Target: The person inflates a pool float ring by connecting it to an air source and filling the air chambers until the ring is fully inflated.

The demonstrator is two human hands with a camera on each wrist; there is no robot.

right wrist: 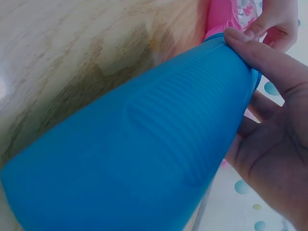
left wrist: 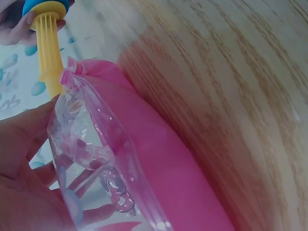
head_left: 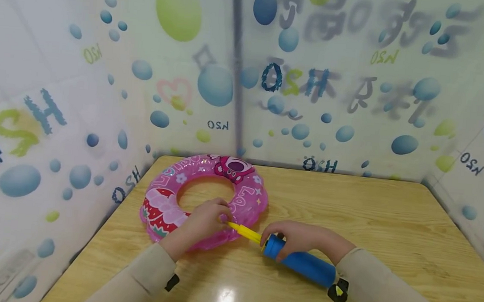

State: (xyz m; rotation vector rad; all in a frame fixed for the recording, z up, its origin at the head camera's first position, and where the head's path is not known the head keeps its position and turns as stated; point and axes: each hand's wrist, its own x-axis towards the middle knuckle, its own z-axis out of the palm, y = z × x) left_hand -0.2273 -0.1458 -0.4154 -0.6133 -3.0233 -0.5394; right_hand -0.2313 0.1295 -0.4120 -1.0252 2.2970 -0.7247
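Observation:
A pink inflatable swim ring [head_left: 248, 203] with strawberry and bear prints lies on the table. My left hand [head_left: 208, 222] pinches its near right part, where the yellow nozzle [head_left: 249, 233] of a blue hand pump [head_left: 307, 268] meets the ring. In the left wrist view, the thumb is beside the nozzle tip and several fingers show through the ring's clear vinyl [left wrist: 72, 144]. My right hand [head_left: 303, 239] grips the pump body near its nozzle end, thumb on one side and fingers on the other. The pump slants toward the lower right. The nozzle's tip is hidden behind the left hand.
The wooden table [head_left: 349, 202] reaches back to white curtain-like walls [head_left: 345, 145] printed with bubbles and lettering. A wall also stands close along the left side. Black devices show at both wrists, the right one [head_left: 337, 291] beside the pump's rear end.

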